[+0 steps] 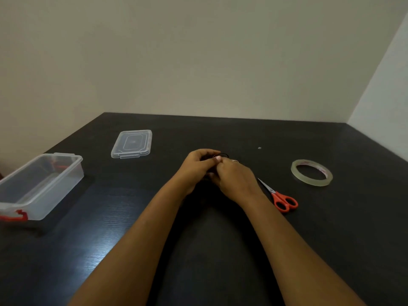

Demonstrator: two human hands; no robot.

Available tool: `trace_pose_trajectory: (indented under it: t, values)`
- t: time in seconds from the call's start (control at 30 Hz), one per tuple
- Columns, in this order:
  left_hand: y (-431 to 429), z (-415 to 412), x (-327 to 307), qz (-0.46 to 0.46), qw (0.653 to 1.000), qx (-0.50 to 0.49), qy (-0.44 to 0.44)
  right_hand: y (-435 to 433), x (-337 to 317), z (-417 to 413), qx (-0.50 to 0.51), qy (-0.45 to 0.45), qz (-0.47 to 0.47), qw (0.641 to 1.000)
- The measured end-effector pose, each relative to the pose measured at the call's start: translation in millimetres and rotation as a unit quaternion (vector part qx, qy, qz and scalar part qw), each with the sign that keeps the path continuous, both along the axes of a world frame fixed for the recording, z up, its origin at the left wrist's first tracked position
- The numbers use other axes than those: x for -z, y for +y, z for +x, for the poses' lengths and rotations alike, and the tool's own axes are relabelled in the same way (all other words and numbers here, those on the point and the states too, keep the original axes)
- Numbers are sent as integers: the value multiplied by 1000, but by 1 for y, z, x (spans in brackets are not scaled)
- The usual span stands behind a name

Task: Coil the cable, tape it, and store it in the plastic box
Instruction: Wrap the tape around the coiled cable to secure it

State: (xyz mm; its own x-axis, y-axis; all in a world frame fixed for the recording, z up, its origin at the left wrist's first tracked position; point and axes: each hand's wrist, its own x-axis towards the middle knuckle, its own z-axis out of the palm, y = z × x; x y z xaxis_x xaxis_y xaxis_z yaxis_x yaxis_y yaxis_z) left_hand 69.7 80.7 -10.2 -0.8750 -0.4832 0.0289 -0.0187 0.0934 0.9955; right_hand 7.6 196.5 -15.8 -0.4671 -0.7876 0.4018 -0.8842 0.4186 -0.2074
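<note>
Both hands, left hand (195, 165) and right hand (237, 181), pinch the thin black cable (224, 155) between them, so coiling looks underway; the clear tape roll (313, 181) and the lidless transparent plastic box (50, 191) lie unused.

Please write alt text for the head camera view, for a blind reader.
The left hand and right hand grip a black cable together over a dark table. A lidless plastic box and its lid lie left; orange-handled scissors and a clear tape roll lie right.
</note>
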Motion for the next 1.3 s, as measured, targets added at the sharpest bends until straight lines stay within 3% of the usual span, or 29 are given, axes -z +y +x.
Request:
trace_pose_trajectory:
  t: [0.17,0.4,0.53,0.67,0.87,1.03,1.23,1.3]
  values:
    - [-6,-1,3,-3,998,-66,-8,2,-5,0,-18,-44,-1,999]
    - [0,-1,0,23,999,-30,11,6,-4,-18,27,-170,-268,948]
    - [10,2,-6,39,997,54,31,7,-2,-23,22,-321,-246,914]
    - [10,6,-11,63,994,73,47,8,-1,-22,-12,-459,-244,854]
    - [5,5,-8,71,996,26,50,9,-5,-25,7,-494,-308,813]
    - [7,0,-3,37,999,12,-9,8,-5,-21,15,-504,-345,791]
    - [13,-3,-5,181,982,-30,50,6,-4,-21,-12,-539,-323,778]
    - [16,-5,-3,182,980,-58,55,4,-3,-19,-29,-543,-306,781]
